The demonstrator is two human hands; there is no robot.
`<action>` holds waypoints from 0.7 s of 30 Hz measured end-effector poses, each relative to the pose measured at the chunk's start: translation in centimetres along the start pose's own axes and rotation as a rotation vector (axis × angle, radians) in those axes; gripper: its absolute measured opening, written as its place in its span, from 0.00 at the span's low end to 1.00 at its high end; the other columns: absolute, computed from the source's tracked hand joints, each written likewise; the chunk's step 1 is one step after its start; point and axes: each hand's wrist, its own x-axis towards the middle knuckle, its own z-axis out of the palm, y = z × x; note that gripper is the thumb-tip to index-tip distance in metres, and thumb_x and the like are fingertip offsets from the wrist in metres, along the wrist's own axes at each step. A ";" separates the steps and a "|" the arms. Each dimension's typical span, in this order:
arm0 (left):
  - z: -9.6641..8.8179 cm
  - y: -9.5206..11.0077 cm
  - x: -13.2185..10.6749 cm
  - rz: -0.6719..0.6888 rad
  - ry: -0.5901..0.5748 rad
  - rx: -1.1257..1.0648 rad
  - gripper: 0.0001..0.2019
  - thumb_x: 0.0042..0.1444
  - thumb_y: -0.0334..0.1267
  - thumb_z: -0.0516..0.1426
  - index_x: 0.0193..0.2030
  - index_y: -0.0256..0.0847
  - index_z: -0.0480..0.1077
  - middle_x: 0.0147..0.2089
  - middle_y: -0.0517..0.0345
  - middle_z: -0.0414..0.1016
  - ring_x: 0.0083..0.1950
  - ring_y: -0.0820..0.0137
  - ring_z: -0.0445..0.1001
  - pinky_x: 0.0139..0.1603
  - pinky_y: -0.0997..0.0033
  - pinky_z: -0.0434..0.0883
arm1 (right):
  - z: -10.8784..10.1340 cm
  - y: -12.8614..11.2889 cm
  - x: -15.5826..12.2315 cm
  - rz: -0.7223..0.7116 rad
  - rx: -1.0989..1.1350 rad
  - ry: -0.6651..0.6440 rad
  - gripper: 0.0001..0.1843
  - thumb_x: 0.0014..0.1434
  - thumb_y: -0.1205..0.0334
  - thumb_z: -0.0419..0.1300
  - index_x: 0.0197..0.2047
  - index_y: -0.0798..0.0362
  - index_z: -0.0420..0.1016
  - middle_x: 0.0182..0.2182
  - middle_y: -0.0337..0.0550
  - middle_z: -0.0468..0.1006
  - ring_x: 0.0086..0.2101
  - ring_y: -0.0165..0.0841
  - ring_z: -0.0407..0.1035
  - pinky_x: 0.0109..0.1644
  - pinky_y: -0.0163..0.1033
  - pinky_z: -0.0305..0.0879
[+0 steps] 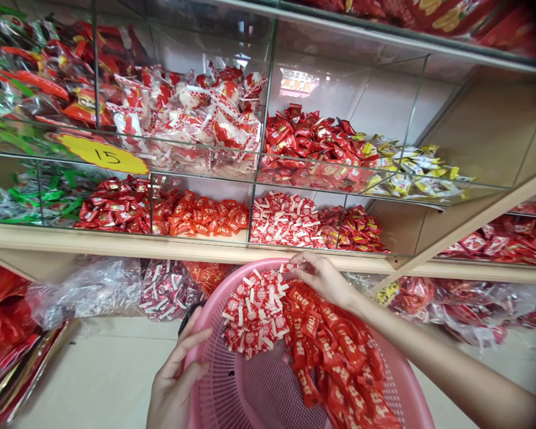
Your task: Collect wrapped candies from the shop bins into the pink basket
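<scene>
A pink plastic basket (218, 298) with a perforated wall is tilted before the shelves. My left hand (176, 369) is closed on its left rim, thumb on the inner side. At the far rim my right hand (324, 279) pinches a small red-and-white wrapped candy (288, 268) between thumb and fingertips. Inside the basket, a heap of red-and-white wrapped candies (256, 310) lies at the far left. Orange-red wrapped candies (335, 351) with pale lettering fill the right side. Part of the perforated bottom shows between the two heaps.
Glass-fronted shelf bins hold red-and-white candies (283, 220), orange-red candies (208, 214) and other wrapped sweets. A yellow tag (102, 154) reads 15. Below the wooden shelf edge (116, 245) lie clear bags of candies (170, 289) on the tiled floor (111, 369).
</scene>
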 end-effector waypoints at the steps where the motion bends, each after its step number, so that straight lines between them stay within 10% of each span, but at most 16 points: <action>1: -0.1 -0.1 0.0 -0.001 0.001 0.003 0.12 0.43 0.35 0.58 0.36 0.49 0.78 0.64 0.60 0.63 0.68 0.61 0.51 0.66 0.61 0.46 | 0.2 0.0 0.1 0.016 0.011 0.002 0.12 0.59 0.53 0.54 0.39 0.52 0.68 0.30 0.42 0.74 0.29 0.32 0.69 0.34 0.38 0.66; 21: 0.1 0.3 0.0 0.007 -0.003 0.000 0.12 0.44 0.34 0.58 0.36 0.47 0.78 0.63 0.61 0.64 0.68 0.60 0.50 0.66 0.63 0.49 | 3.8 -0.9 2.2 -0.105 -0.081 -0.018 0.10 0.60 0.57 0.54 0.36 0.55 0.71 0.31 0.42 0.74 0.30 0.30 0.66 0.35 0.35 0.62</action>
